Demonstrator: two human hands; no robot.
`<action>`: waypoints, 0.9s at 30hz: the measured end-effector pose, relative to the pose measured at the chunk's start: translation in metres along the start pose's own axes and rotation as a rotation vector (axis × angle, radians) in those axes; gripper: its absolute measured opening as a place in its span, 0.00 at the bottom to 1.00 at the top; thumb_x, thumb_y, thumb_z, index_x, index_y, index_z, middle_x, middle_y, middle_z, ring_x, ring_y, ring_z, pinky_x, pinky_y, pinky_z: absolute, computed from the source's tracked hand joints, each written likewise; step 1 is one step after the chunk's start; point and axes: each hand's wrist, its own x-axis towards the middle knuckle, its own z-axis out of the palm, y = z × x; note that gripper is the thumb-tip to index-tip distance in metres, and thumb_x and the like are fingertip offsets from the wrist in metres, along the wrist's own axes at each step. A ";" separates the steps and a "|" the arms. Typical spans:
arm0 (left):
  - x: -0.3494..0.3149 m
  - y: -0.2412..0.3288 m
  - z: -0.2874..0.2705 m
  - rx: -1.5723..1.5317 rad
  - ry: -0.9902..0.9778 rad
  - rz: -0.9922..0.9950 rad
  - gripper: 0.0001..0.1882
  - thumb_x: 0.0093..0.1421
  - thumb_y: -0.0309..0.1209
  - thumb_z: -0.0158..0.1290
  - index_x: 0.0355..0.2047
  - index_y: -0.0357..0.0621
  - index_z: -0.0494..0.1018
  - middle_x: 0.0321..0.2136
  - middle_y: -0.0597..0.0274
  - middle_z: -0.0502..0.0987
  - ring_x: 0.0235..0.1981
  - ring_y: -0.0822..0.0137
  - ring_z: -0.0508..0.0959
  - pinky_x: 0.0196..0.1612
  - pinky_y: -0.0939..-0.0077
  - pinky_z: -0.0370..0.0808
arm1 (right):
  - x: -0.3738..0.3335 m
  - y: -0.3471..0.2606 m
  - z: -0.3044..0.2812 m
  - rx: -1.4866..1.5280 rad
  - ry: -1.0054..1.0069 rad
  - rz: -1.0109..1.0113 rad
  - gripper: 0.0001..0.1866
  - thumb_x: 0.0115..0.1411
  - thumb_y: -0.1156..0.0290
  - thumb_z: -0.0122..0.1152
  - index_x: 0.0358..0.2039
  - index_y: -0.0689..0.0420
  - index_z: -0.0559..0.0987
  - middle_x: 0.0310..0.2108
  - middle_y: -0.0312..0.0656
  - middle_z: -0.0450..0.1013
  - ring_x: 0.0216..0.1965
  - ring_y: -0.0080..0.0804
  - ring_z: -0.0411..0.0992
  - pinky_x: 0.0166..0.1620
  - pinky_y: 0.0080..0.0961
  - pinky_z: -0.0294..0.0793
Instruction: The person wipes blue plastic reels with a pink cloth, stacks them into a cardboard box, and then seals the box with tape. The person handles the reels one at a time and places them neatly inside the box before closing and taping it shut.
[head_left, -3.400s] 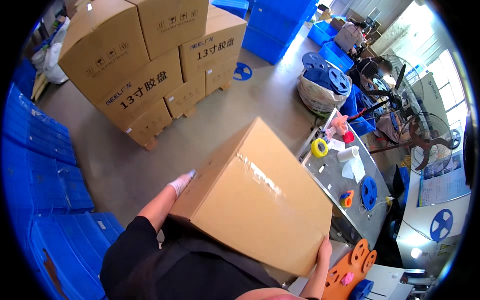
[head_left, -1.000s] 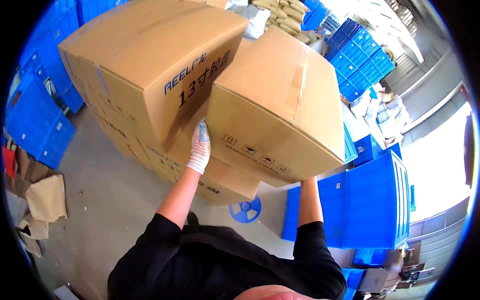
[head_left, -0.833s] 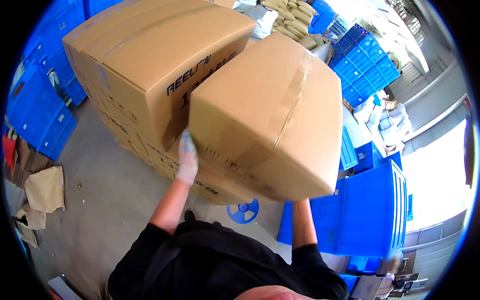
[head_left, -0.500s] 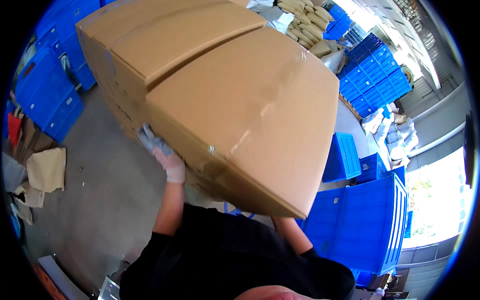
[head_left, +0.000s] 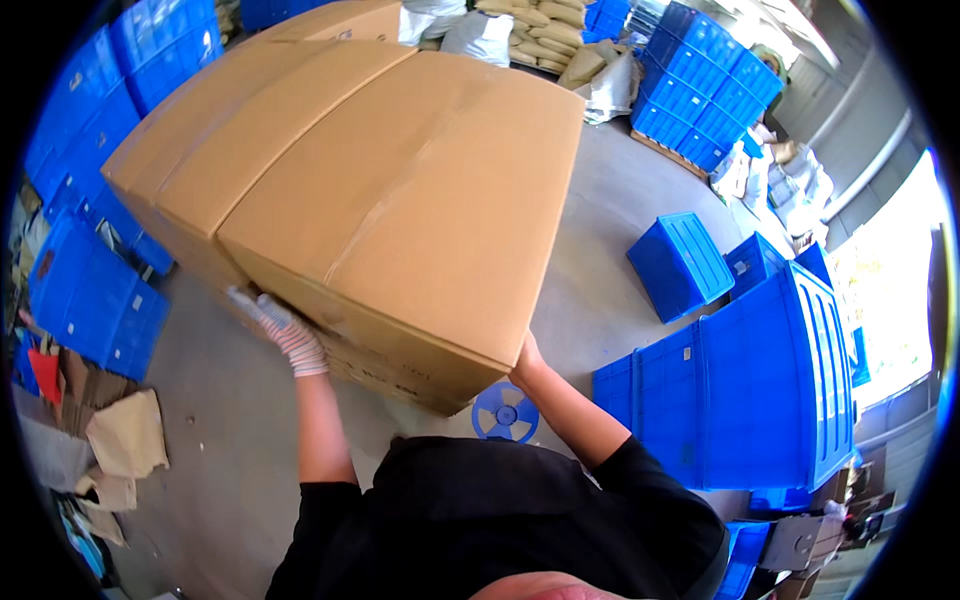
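Observation:
A large taped cardboard box (head_left: 430, 210) fills the middle of the view, tilted, its near lower corner toward me. A second cardboard box (head_left: 255, 125) lies against its far left side. My left hand (head_left: 282, 333), in a pale striped glove, presses on the near face low by the seam between the two, fingers extended. At the near right corner my right hand (head_left: 526, 360) holds the nearer box from the side; its fingers are hidden behind the cardboard.
Another carton (head_left: 345, 22) shows behind. Blue crates (head_left: 95, 290) line the left, and a large blue crate (head_left: 730, 390) stands close on my right. A smaller blue crate (head_left: 680, 265) sits on the floor beyond. A blue wheel-shaped floor piece (head_left: 505, 412) lies by my right forearm.
The boxes have shifted left and away from me in the view. More of my right forearm and the floor on the right now shows. Both hands stay on the box.

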 end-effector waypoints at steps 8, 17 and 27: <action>0.120 0.086 0.001 0.598 -0.270 0.768 0.25 0.70 0.45 0.33 0.51 0.45 0.75 0.52 0.51 0.74 0.60 0.45 0.64 0.66 0.55 0.54 | 0.036 -0.180 0.064 0.029 -0.102 -0.641 0.43 0.65 0.42 0.48 0.70 0.50 0.43 0.70 0.44 0.42 0.70 0.40 0.40 0.69 0.39 0.41; 0.124 0.101 -0.011 0.746 -0.235 0.821 0.16 0.65 0.40 0.44 0.37 0.44 0.78 0.43 0.52 0.78 0.48 0.52 0.74 0.59 0.55 0.64 | 0.040 -0.200 0.078 0.131 -0.011 -0.547 0.44 0.55 0.66 0.57 0.68 0.52 0.46 0.60 0.53 0.58 0.58 0.48 0.63 0.56 0.45 0.70; 0.098 0.102 0.020 0.663 -0.032 0.961 0.16 0.63 0.34 0.40 0.28 0.42 0.76 0.31 0.48 0.77 0.41 0.48 0.73 0.52 0.53 0.66 | 0.071 -0.231 0.047 -0.035 0.077 -0.460 0.33 0.58 0.60 0.48 0.63 0.49 0.55 0.55 0.50 0.63 0.52 0.46 0.68 0.52 0.42 0.72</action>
